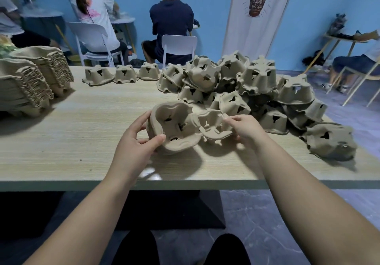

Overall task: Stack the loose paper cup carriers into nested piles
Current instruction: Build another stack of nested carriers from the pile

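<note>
Blue walls are backing the wooden table, where the left hand is curling thumb and fingers round a tilted carrier just in front of the loose heap. Nearer the heap, the right hand is pinching the rim of a second carrier, forearm stretching forward.

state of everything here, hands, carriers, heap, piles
tilted carrier, hollow side facing the camera
left hand, grips the tilted carrier
second carrier, hollow side up, beside the tilted one
right hand, pinches the second carrier's rim
loose heap, unstacked, mostly upside down
row of three carriers, upside down, far edge
nested piles, stacked, table's left end
</note>
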